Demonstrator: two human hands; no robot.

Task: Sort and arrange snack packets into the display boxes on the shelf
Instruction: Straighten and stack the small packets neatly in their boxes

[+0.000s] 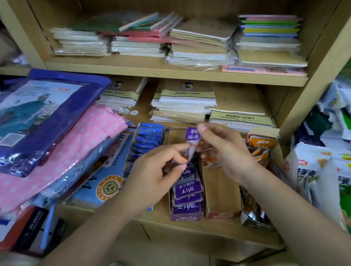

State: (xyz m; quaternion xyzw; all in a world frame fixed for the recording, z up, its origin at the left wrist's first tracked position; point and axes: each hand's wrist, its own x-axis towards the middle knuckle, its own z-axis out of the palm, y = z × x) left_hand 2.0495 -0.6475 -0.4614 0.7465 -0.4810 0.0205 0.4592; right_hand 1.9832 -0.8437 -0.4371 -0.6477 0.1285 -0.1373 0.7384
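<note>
- A purple packet (192, 141) is held upright above the shelf (164, 220); the left hand (152, 177) pinches its lower end and the right hand (225, 151) pinches its top.
- Just below stands the purple box (185, 216) of matching packets, beside an orange box (221, 214).

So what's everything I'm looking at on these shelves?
Held packet: one, purple, between both hands above the boxes.
Purple packets: several, purple, in the middle display box.
Blue packets: a row, blue, in the left display box.
Orange packets: a few, orange, at the back right.
Orange-fronted box: one, floor mostly bare, right of the purple packets.
Notebooks: many stacks, beige and coloured, two upper shelves.
Wrapped packs: a pile, blue and pink-dotted, left.
Snack bags: several, white and green, far right.
Left hand: pinches the held packet's lower end.
Right hand: holds its top.
</note>
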